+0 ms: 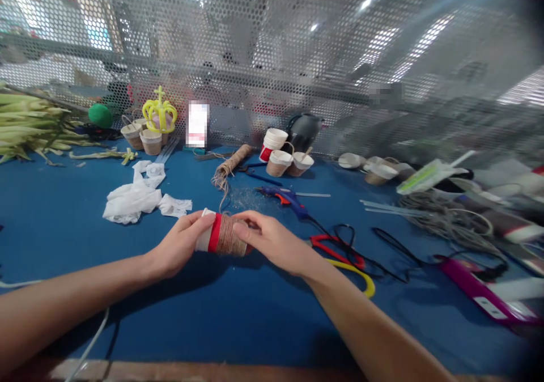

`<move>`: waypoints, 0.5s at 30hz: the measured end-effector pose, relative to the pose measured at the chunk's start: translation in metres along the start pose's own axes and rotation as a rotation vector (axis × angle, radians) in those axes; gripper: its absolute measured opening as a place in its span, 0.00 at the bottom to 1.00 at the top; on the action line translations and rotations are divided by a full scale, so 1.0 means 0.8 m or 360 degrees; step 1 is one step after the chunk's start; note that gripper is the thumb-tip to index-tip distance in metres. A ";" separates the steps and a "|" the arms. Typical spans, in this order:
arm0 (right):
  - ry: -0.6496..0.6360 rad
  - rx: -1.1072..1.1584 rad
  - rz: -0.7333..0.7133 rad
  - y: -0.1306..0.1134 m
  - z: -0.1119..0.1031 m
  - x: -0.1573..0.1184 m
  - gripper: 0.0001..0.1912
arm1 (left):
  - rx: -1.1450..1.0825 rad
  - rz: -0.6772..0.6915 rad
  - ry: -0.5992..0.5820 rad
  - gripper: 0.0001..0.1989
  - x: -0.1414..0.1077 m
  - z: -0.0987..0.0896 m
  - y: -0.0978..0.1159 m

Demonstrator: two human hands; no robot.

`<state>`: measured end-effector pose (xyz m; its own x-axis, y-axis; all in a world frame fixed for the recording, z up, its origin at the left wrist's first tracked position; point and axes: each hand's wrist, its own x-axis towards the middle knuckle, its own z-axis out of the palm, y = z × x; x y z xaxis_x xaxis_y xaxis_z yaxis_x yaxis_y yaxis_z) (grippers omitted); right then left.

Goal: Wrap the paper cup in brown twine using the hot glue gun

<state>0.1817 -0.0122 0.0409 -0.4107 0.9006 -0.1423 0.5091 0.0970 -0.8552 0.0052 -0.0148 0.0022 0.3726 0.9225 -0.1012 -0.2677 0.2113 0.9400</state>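
Observation:
A paper cup, white and red with brown twine wound round part of it, lies sideways between my hands above the blue table. My left hand grips its white end, thumb on top. Around the twine-covered end my right hand is closed, its thumb pressing on the strands. From the cup the twine runs up to a twine roll lying behind it. A blue glue gun rests just beyond my right hand.
Crumpled white paper lies at the left. Wrapped cups, a yellow crown and a phone stand along the mesh screen. To the right are red-handled scissors, black cables and a purple power strip.

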 end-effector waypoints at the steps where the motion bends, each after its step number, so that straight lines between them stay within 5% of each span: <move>1: 0.0013 0.0086 0.0007 0.004 0.003 0.000 0.20 | -0.0019 -0.0021 -0.0017 0.15 0.000 0.000 0.001; 8: 0.0009 0.0853 0.0163 0.029 0.014 0.002 0.17 | 0.0298 0.0131 -0.0260 0.14 -0.004 -0.010 0.005; 15: -0.0001 0.0976 0.0214 0.026 0.016 0.003 0.16 | 0.0492 0.0140 -0.0336 0.18 -0.007 -0.010 0.004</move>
<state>0.1813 -0.0135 0.0164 -0.3739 0.8876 -0.2690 0.0298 -0.2784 -0.9600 -0.0049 -0.0164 0.0034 0.5435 0.8391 0.0230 -0.0381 -0.0027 0.9993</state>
